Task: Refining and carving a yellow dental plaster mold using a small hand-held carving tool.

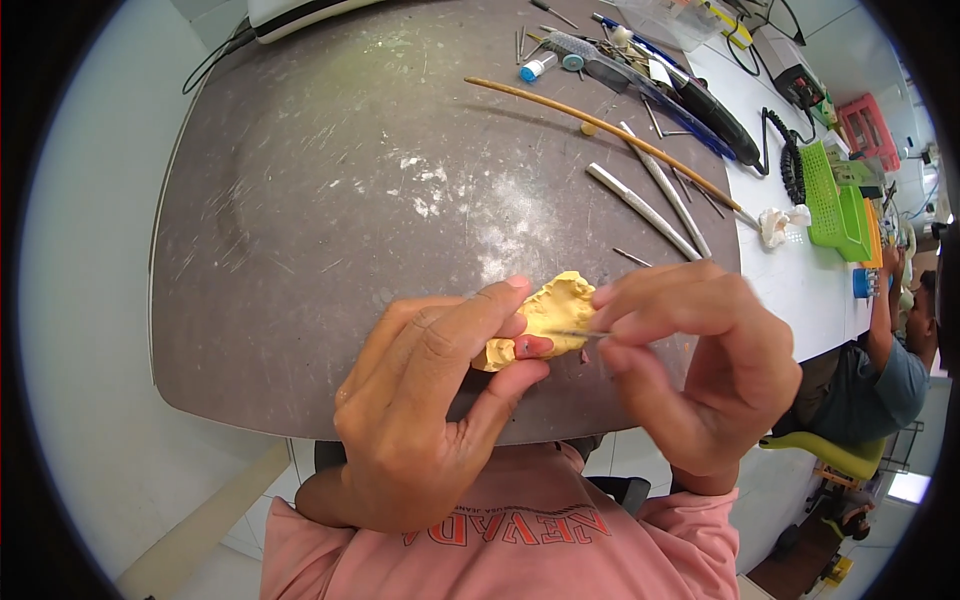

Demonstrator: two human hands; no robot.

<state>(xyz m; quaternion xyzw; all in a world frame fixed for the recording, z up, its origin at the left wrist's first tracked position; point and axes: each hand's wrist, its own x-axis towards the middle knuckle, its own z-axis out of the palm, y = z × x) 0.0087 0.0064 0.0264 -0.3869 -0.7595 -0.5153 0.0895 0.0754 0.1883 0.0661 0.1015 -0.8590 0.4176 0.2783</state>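
My left hand [428,390] grips a yellow plaster dental cast [558,300] near the front edge of the grey work board [300,200], fingers round its left end. A small reddish-pink piece [530,348] sits on the cast between my left fingertips. My right hand [700,360] is closed in a pinch on a thin metal tool [570,331], blurred, whose shaft reaches across the cast toward the pink piece. I cannot make out whether its tip touches anything.
Metal handles [640,208], a wooden stick [590,120], a rotary handpiece [712,112] and several small tools lie at the back right. A green basket [850,225] stands on the white table [775,290]. A co-worker [880,390] sits at the right; another person is farther back.
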